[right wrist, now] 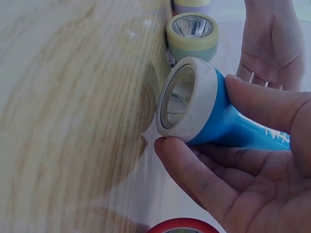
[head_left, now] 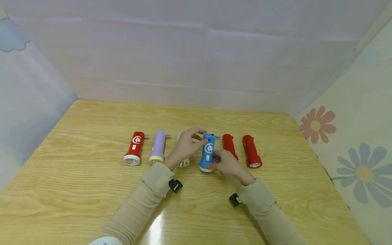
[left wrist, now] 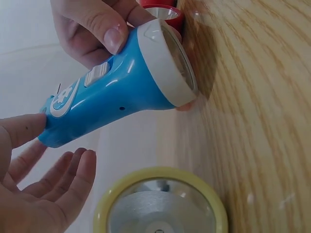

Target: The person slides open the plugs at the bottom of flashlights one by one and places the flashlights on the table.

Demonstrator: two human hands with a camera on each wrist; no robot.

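Note:
A blue flashlight [head_left: 208, 149] with a white lens rim is tilted up off the table, its lens end low and close over the wood. My right hand [head_left: 227, 162] grips it near the lens end, thumb on the front beside the white switch. At the tail end, my left hand [head_left: 190, 142] pinches it between thumb and index finger, the other fingers spread loosely. Metal plug prongs [head_left: 217, 137] stick out at its tail. Behind my left hand lies a pale green flashlight [head_left: 183, 162] with a yellow rim [left wrist: 112, 194], partly hidden by that hand.
To the left lie a purple flashlight [head_left: 159, 144] and a red one with a white rim [head_left: 134, 149]. Two plain red flashlights [head_left: 229, 143] [head_left: 251, 151] lie to the right, the nearer partly behind my right hand. Light cloth walls [head_left: 183, 68] surround the wooden table [head_left: 76, 190].

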